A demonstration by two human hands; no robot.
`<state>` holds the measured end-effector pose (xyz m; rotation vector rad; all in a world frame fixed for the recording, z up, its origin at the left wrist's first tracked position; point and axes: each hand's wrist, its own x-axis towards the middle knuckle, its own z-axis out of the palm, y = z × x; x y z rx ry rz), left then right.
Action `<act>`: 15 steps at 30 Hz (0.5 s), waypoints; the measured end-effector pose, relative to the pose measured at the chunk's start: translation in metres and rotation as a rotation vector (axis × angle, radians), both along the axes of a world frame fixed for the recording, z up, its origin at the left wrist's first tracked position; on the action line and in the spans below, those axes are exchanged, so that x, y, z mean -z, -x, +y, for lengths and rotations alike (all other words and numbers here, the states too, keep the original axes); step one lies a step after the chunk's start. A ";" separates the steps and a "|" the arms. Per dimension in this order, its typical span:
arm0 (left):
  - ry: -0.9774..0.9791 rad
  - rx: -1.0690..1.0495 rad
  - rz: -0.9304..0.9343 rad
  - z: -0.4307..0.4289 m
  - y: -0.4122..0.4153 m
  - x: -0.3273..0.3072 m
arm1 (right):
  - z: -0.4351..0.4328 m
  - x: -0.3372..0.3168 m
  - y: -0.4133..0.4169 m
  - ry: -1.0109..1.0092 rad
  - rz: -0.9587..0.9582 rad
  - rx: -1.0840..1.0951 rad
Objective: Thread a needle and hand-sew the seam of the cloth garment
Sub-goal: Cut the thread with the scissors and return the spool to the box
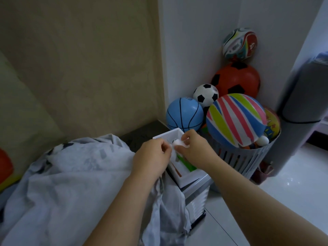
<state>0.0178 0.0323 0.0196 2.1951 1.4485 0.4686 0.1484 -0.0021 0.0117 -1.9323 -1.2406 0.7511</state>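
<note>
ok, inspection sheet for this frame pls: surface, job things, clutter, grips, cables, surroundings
surface: dark top, largely covered by the cloth.
job's things: pale grey cloth draped at left, hanging over the edge; open white box right of it; white spool above the box. Needle not visible.
clutter: slatted basket heaped with balls, beside the box.
grips: right hand holds the spool; left hand pinches its edge. Thread too fine to see.
cables: nothing seen.
surroundings: grey bin at right, white tiled floor, beige wall.
</note>
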 end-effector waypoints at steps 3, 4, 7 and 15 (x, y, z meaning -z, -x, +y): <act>0.040 0.111 0.084 -0.003 0.004 0.002 | 0.007 0.007 0.007 -0.012 -0.208 0.015; 0.053 0.148 0.091 -0.003 0.006 0.001 | 0.010 0.009 0.011 -0.014 -0.264 0.021; 0.071 0.261 0.143 -0.002 0.011 -0.001 | 0.016 0.012 0.017 0.032 -0.385 0.020; 0.059 0.276 0.172 0.001 0.018 0.000 | 0.011 -0.015 0.010 0.232 -0.541 -0.167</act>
